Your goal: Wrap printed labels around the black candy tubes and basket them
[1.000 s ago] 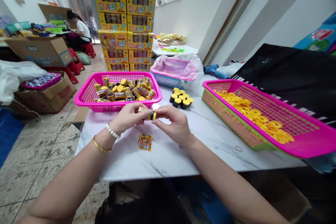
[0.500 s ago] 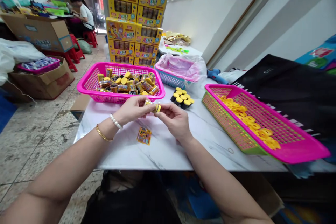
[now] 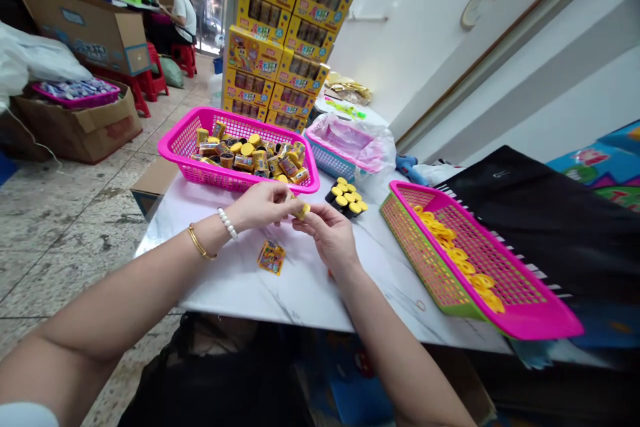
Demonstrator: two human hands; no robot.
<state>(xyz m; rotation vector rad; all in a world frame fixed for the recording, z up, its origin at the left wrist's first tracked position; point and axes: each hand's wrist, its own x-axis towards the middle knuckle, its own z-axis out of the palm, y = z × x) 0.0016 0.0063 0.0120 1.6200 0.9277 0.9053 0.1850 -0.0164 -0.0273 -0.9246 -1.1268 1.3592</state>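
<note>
Pinching a yellow-lidded cup (image 3: 303,211) together, left hand (image 3: 269,205) and right hand (image 3: 331,232) sit just in front of the pink basket (image 3: 209,175) of wrapped cups (image 3: 260,160). Plenty seem done in there; the plain black cups (image 3: 346,199) right of that basket look yet to do, imo.

Hands (image 3: 263,205) (image 3: 331,232) — two (bracelets (image 3: 227,223) (image 3: 201,243) — also two)

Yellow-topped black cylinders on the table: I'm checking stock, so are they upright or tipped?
Upright: the black cylinders stand clustered, their yellow tops facing up.
</note>
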